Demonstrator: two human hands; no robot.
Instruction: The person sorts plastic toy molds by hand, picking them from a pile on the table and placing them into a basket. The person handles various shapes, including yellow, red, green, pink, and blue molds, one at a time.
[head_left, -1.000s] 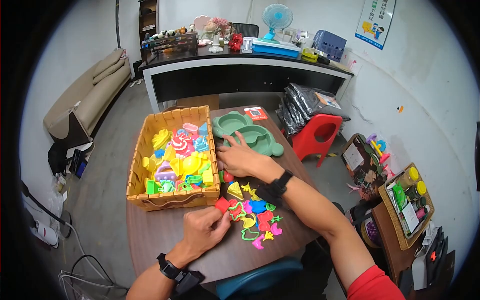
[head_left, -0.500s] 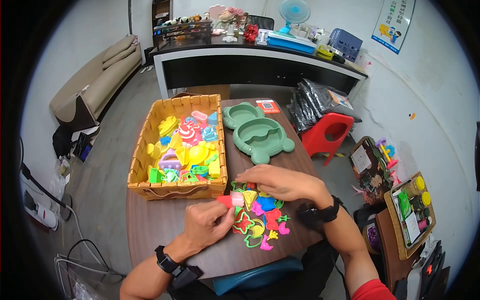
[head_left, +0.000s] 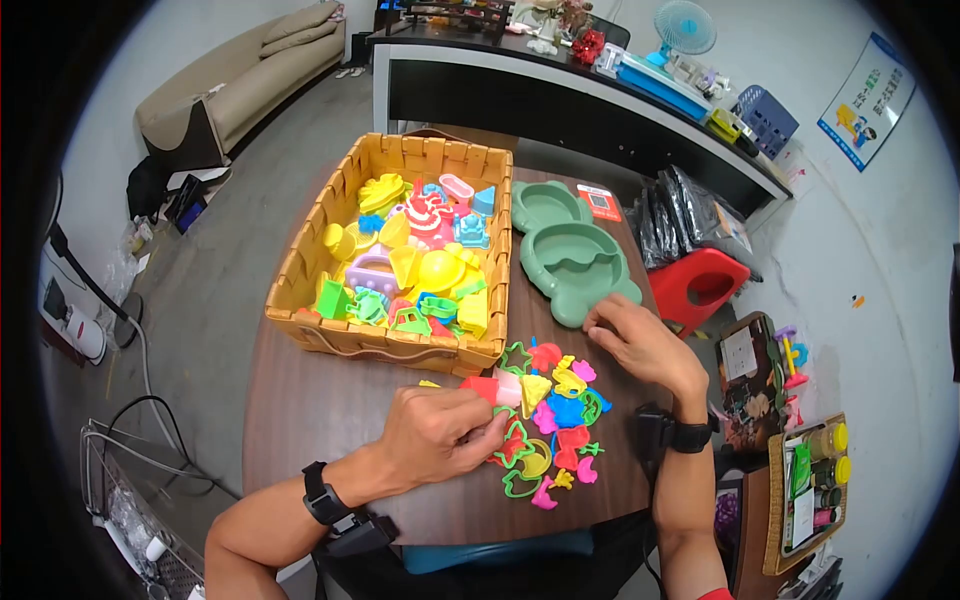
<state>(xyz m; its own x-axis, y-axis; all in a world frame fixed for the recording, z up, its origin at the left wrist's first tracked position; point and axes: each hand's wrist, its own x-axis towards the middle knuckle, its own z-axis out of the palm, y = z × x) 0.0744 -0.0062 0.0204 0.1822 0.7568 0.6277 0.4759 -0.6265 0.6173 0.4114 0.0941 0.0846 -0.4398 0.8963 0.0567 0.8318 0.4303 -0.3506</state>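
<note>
A pile of small colourful plastic moulds and cutters lies on the brown table. My left hand is at the pile's left side, fingers curled in beside a red and pink piece; what they hold, if anything, is hidden. My right hand is over the table between the pile and the green bear-shaped plate, fingers spread and bent downward, with nothing seen in them. Left of the plate stands a woven basket full of yellow, pink, blue and green toy pieces.
A red and white QR card lies behind the plate. Right of the table are a red stool and black plastic packages. A long desk stands behind, with a fan on it.
My right hand has moved off the pile to the right and its fingers have spread, uncovering more pieces. My left hand stays by the red and pink piece. The camera view has shifted.
</note>
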